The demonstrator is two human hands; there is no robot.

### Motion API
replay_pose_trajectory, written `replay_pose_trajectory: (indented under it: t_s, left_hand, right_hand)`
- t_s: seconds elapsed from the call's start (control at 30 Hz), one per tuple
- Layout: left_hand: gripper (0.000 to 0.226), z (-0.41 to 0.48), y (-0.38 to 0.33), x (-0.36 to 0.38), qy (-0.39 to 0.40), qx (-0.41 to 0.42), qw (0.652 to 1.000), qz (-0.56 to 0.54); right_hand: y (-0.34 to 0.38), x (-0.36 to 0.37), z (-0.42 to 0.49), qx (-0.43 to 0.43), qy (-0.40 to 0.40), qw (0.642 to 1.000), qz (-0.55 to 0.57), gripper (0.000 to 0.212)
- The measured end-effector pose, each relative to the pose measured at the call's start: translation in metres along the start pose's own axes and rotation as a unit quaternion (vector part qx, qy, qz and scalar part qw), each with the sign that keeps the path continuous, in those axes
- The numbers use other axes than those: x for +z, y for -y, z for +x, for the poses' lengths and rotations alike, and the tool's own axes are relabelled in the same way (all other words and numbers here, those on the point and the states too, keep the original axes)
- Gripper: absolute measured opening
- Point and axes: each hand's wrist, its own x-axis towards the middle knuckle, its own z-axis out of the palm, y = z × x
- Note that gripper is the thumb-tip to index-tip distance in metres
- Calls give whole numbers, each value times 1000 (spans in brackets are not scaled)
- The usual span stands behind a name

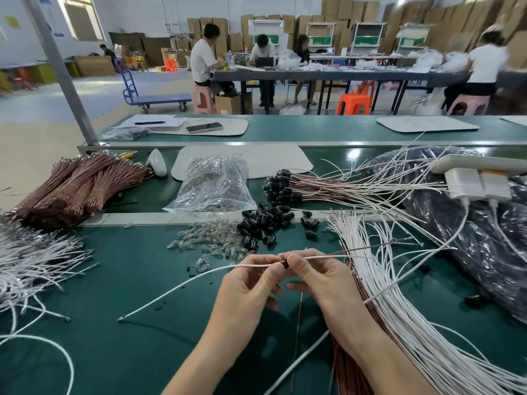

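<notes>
Head camera: we are working over the green bench point(128, 352), and we are taking the pile of black caps point(265, 223) as our marker. Just nearer to us than that pile, our hands are meeting fingertip to fingertip. Our left hand point(248, 289) is pinching a white wire point(236, 266) between thumb and forefinger, and our right hand point(322, 280) is pinching a single black cap point(284, 264) right beside it. The wire is trailing away from the pile, down and to the left, onto the bench. A thin brown wire point(370, 248) is running out to the right from our fingers. Touching the pile's left edge, clear bulbs point(205, 243) are lying loose; farther back on that side a plastic bag point(212, 183) is sitting. Right of the pile, loose white wires point(399, 295) are fanning toward us. Beyond the pile, capped wires point(285, 186) are lying together. Far left of it, bundled brown wires point(71, 189) are lying stacked.
</notes>
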Motion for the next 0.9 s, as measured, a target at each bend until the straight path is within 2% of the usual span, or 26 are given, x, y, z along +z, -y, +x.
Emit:
replay_pose_trajectory:
  t_s: [0.27,0.6,0.73,0.9]
  left_hand:
    - [29,5,3,-4,-58,-14,997,-55]
    - [28,5,2,-4,-64,-20,996,-67]
    - [28,5,1,-5,-65,-20,996,-65]
    - [29,3,0,-5,-49,-23,997,-57]
  right_hand:
    - [2,-2,1,-10,-50,999,12,35]
    - [-1,-5,2,-18,-59,997,53,26]
    - [0,-6,3,-11,-49,995,87,31]
    - [-1,-7,4,-11,-53,996,77,34]
